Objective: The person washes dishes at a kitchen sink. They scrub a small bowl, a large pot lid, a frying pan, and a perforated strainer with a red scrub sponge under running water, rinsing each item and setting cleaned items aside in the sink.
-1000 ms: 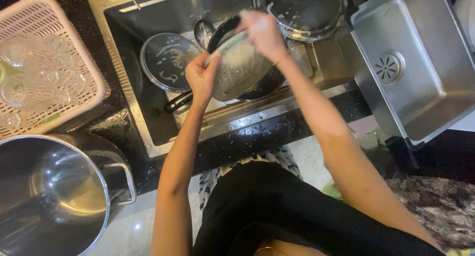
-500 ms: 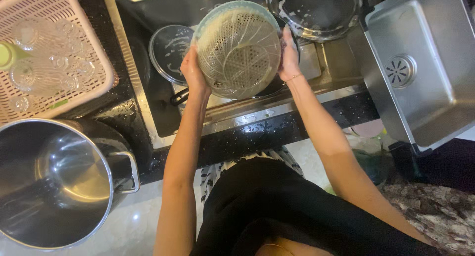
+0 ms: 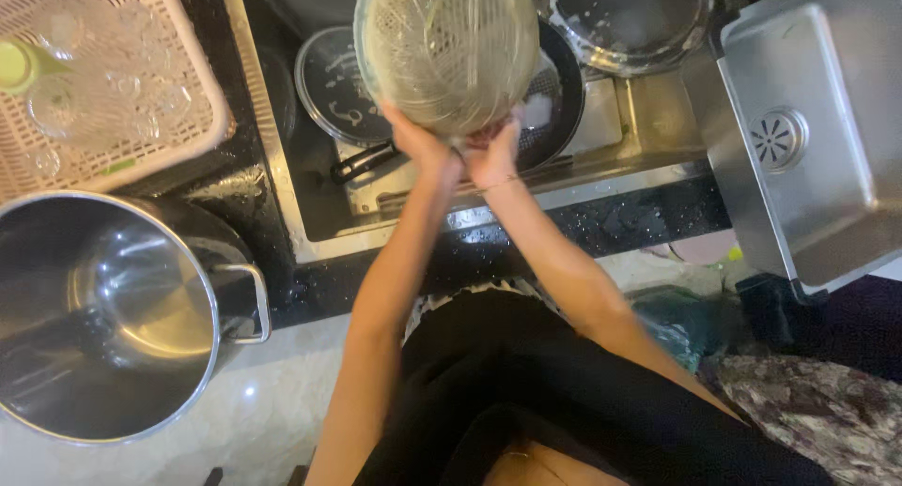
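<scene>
Nearest me, left: I see a big steel pot on the dark surface.
Hands: left hand and right hand side by side, each grip closed on the plastic colander.
Colander: held above the sink, over a black pan.
Far left: pink basket of glasses.

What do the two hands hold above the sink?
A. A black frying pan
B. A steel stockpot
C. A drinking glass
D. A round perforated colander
D: the left hand and right hand grip the lower rim of the round perforated colander above the sink.
</scene>
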The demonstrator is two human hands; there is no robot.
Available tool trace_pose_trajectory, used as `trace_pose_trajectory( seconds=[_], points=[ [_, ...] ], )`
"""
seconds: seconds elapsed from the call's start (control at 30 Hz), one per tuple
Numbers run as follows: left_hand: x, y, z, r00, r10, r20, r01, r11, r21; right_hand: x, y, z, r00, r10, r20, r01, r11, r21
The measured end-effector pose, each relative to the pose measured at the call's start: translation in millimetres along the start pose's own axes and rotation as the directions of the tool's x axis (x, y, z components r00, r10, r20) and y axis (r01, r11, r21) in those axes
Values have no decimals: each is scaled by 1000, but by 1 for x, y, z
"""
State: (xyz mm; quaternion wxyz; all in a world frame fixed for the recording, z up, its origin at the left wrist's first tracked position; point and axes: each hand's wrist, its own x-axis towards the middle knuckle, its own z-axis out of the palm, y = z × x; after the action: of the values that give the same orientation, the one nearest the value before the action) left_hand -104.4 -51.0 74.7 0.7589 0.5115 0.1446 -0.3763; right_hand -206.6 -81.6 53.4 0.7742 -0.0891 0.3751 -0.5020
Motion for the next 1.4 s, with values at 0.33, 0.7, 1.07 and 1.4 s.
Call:
trace_pose_trajectory(
  seconds=[0.33,0.7,1.07,1.4],
  points=[
    [43,75,-34,794,-72,603,35,997,73,-2,-84,8,996,-25,87,43,978,-206],
    [39,31,-35,896,-170,410,223,971,-84,15,-53,-28,753,-654,68,524,534,-663],
    [27,27,-51,945,-135,299,156,987,-46,0,-63,-37,570,-716,402,714,191,-673],
    [23,44,-53,899,238,366,-289,953,91,35,-118,-9,792,-610,-36,513,697,-501]
  ],
)
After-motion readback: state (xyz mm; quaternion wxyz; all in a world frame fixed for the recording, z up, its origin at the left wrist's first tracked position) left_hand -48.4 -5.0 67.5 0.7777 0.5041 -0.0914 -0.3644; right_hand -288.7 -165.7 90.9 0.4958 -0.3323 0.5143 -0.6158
